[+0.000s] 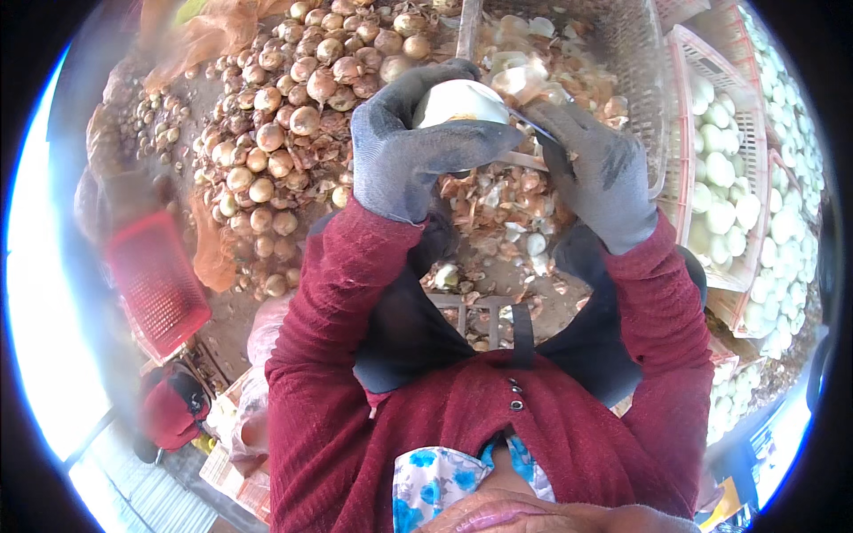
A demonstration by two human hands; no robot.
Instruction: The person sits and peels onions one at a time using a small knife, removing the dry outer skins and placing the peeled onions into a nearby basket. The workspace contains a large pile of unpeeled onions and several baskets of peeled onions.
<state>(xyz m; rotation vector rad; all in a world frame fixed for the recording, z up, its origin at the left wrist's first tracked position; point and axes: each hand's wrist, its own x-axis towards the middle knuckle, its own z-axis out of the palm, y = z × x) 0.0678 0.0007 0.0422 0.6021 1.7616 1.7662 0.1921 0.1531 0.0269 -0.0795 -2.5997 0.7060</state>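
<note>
A large, mostly peeled white onion sits in my gloved left hand, with thumb and fingers wrapped around its sides. A brownish patch shows on its lower face. My right hand, also in a grey glove, grips a small knife, whose thin blade points toward the onion's right side. Most of the knife's handle is hidden in the fingers. Under both hands lies a litter of onion skins, with a few pale scraps among them.
Unpeeled onions are heaped at the left and ahead. At the right, a pink plastic crate holds peeled onions, and more lie beyond it. A red perforated basket stands far left, near orange netting. Another person is at lower left.
</note>
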